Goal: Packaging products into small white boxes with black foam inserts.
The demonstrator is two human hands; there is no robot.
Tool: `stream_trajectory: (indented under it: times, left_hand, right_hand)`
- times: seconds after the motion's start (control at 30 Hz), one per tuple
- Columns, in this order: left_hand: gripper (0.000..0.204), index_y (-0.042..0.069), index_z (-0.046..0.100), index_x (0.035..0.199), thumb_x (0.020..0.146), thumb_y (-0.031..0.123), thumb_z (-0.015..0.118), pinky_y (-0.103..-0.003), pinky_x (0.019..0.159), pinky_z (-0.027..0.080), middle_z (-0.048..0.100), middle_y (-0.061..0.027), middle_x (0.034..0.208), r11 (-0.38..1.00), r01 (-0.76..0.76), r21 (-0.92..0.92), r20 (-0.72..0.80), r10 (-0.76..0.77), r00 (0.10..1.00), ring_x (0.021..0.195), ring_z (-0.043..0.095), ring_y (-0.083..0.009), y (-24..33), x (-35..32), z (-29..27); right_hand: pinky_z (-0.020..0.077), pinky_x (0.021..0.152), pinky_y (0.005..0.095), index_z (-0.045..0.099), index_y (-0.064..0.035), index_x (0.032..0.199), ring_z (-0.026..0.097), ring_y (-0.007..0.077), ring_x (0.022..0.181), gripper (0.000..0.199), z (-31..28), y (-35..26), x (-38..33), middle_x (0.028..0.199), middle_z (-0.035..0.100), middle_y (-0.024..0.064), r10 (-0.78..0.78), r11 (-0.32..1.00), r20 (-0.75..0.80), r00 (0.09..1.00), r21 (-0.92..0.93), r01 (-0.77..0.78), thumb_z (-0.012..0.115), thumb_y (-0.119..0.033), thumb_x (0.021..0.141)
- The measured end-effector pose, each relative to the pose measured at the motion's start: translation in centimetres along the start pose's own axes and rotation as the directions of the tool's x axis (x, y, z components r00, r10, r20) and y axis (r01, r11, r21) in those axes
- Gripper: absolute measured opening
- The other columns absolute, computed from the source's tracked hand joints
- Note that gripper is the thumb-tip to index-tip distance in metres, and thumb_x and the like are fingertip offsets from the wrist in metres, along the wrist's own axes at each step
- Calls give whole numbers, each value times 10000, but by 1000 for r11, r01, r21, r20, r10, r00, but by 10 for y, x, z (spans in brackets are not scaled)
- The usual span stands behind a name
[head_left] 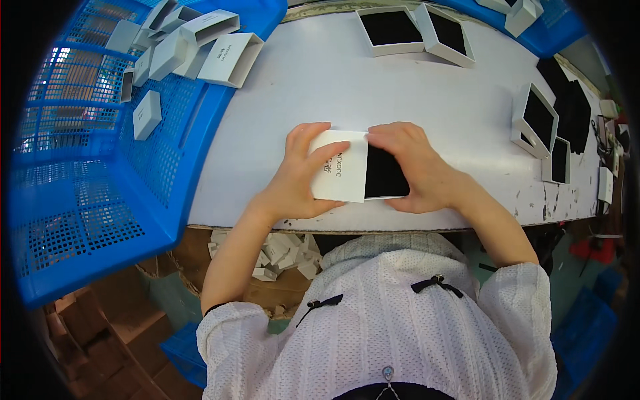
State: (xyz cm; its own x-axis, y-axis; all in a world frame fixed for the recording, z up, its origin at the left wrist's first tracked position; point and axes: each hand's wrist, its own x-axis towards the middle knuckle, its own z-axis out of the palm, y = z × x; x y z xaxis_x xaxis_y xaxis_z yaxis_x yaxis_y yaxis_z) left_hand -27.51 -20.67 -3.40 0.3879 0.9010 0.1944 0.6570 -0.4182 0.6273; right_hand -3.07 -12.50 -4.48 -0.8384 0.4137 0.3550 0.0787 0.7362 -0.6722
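At the near edge of the white worktop (400, 93), the left hand (300, 177) grips a white card sleeve (339, 175). The right hand (417, 170) presses a flat black-topped tray (385, 172) at the sleeve's open end. By my judgement, the tray is about half inserted. Further back, open white trays with black inserts (417, 30) wait unsleeved. A blue plastic crate (100, 167) on the left holds more white boxes (230, 59).

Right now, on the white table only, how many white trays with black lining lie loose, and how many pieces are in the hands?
Loose trays: 4
White sleeve, held: 1
Inner tray, partly in the sleeve: 1
Total: 6
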Motion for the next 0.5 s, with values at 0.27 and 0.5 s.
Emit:
stream_trajectory:
  times: [0.27,0.5]
  left_hand:
    - [772,71,451,1231,565,253,796,-512,1017,257,324,-201,1302,993,81,-83,-110,-90,990,1207,290,-411,19,-27,13]
    - [1060,124,324,1375,472,256,863,-500,1045,242,333,-169,1342,723,345,599,88,-487,869,1306,242,-412,68,-39,-115]
  right_hand:
    - [210,1000,573,353,-58,1309,319,348,1263,799,60,-29,28,1352,355,179,-38,987,-340,940,132,88,710,-372,667]
    - [227,976,551,570,-105,1095,342,282,1264,427,-24,71,67,1272,458,113,-4,603,-461,888,-709,-365,684,-182,690]
